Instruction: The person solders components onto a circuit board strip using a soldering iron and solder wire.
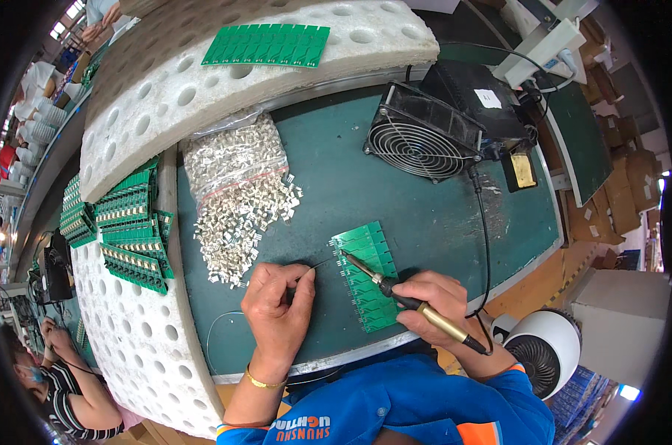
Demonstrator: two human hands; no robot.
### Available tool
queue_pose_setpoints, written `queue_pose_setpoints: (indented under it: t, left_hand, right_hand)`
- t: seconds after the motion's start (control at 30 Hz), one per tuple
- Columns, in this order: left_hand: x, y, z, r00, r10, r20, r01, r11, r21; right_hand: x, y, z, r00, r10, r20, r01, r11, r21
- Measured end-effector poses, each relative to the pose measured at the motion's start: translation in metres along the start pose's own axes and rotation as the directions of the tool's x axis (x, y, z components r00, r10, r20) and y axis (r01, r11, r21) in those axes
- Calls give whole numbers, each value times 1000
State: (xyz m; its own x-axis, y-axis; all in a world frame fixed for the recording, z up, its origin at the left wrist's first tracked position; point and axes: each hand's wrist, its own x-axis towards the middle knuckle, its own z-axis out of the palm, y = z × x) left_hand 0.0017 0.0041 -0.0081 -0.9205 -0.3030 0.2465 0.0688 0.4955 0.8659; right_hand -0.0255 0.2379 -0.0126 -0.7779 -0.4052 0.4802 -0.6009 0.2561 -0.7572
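A green circuit board panel [373, 304] lies on the bench in front of me, with small connectors along its left edge. My right hand [434, 302] grips a soldering iron [425, 310] by its black and gold handle, and the tip reaches the panel's upper left edge. Left of the panel, my left hand [280, 300] pinches a thin solder wire [319, 264], whose end points toward the board. A loop of the wire trails on the bench left of that hand. Whether the iron's tip touches solder is too small to tell.
Small white connectors [232, 233] spill from a clear plastic bag [236, 152]. A black fan [422, 137] and a soldering station [484, 100] stand at the back right, beside a yellow sponge [523, 170]. White foam slabs [139, 326] hold stacked boards [132, 215] and another panel [265, 46].
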Motion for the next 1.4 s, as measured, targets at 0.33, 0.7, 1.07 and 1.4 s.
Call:
queue_pose_setpoints:
  t: [0.33,0.7,1.07,1.4]
  left_hand:
    - [1,-1,1,1000,15,4,-15,1000,3]
    - [0,3,-3,997,-69,41,70,997,-38]
    - [2,1,0,1000,-26,0,26,999,-22]
    - [2,-1,2,999,-34,11,34,999,-20]
  right_hand:
    - [2,-5,3,998,-67,-10,66,997,-29]
    - [-2,-6,3,998,-55,-23,55,998,-14]
    - [1,-6,5,997,-45,-56,44,999,-26]
    - [0,-3,6,999,-45,-24,44,999,-20]
